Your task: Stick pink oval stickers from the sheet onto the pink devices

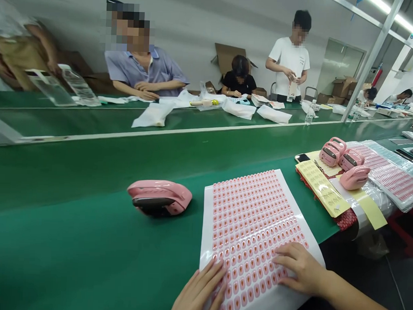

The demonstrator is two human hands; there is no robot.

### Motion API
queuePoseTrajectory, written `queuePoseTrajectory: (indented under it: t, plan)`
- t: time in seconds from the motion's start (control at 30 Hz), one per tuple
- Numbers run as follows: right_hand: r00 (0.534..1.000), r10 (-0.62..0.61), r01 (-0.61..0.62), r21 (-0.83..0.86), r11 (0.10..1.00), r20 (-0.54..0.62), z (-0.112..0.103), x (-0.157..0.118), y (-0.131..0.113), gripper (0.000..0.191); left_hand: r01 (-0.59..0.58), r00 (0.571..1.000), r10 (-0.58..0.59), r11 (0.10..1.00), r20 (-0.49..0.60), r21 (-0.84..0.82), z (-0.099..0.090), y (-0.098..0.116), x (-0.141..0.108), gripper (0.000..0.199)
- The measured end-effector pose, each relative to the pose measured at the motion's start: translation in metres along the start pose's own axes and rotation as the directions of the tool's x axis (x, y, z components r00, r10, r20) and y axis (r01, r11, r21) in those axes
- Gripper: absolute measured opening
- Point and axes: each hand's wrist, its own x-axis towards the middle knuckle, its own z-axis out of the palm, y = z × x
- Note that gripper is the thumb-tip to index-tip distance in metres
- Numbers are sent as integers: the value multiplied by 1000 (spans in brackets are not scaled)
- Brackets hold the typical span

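A white sheet of small pink oval stickers (255,220) lies on the green work surface in front of me, its near end reaching over the edge. My left hand (201,290) rests on the sheet's lower left side, fingers stretched out over the stickers. On the right side of the same sheet lies my right hand (300,269), its fingers apart and touching the stickers. Neither hand grips anything. Beyond the sheet, to the left, a pink plastic device with a dark panel and a handle (159,197) stands on the green surface.
At right are several more pink devices (332,151), a yellow sticker sheet (322,188), a phone (301,158) and further pink sticker sheets (392,173). A pale rail (126,133) crosses behind. Co-workers sit and stand across the line, near white bags (153,114) and bottles (79,85).
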Motion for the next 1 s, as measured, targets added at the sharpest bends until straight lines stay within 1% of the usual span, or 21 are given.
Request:
queuePoseTrajectory:
  t: [0.13, 0.23, 0.3, 0.37, 0.4, 0.43, 0.47, 0.5, 0.53, 0.6, 0.67, 0.73, 0.87, 0.97, 1.0]
  plan:
    - [986, -4, 10, -37, 999, 167, -10, 35, -7, 64, -72, 997, 73, 996, -5, 42, -4, -4, 10, 33]
    - [953, -76, 90, -36, 995, 292, -14, 59, -15, 76, -80, 997, 80, 995, 3, 58, -10, 0, 25, 32]
    - [928, -135, 159, -40, 986, 348, -11, 63, -19, 80, -89, 996, 90, 994, -6, 67, -12, 10, 32, 34]
    - [912, -175, 223, -91, 971, 370, -1, 57, -17, 85, -155, 988, 157, 986, -14, 63, -9, 23, 35, 36]
    - [913, -188, 254, -144, 956, 362, 6, 51, -13, 86, -203, 978, 206, 976, -32, 75, -6, 30, 34, 38]
    - [917, -207, 290, -211, 934, 342, 14, 44, -8, 85, -243, 970, 241, 965, 30, 97, -2, 36, 32, 36]
    - [925, -234, 323, -295, 899, 300, 23, 37, -1, 78, -295, 955, 296, 946, 9, 132, 3, 40, 30, 32]
    - [934, -271, 345, -390, 854, 233, 31, 31, 6, 65, -303, 951, 308, 937, -1, 173, 8, 44, 26, 29]
    - [931, -327, 363, -469, 805, 159, 38, 26, 13, 56, -301, 951, 308, 933, -5, 198, 12, 47, 23, 29]
    - [900, -435, 375, -576, 726, 37, 48, 19, 24, 44, -260, 960, 276, 939, -43, 223, 20, 50, 16, 28]
    - [867, -498, 374, -627, 684, -27, 54, 17, 30, 39, -216, 968, 239, 950, -79, 225, 26, 52, 11, 25]
    - [854, -519, 370, -656, 657, -38, 56, 16, 33, 38, -193, 971, 219, 954, -96, 231, 31, 54, 8, 23]
    - [840, -542, 381, -690, 615, -19, 60, 13, 38, 40, -137, 970, 175, 966, -165, 218, 38, 59, 7, 22]
    - [835, -550, 389, -701, 598, -6, 61, 12, 42, 41, -98, 957, 146, 976, -249, 195, 43, 62, 7, 30]
    - [836, -548, 390, -702, 595, 0, 61, 11, 44, 42, -97, 955, 145, 977, -259, 191, 45, 63, 7, 34]
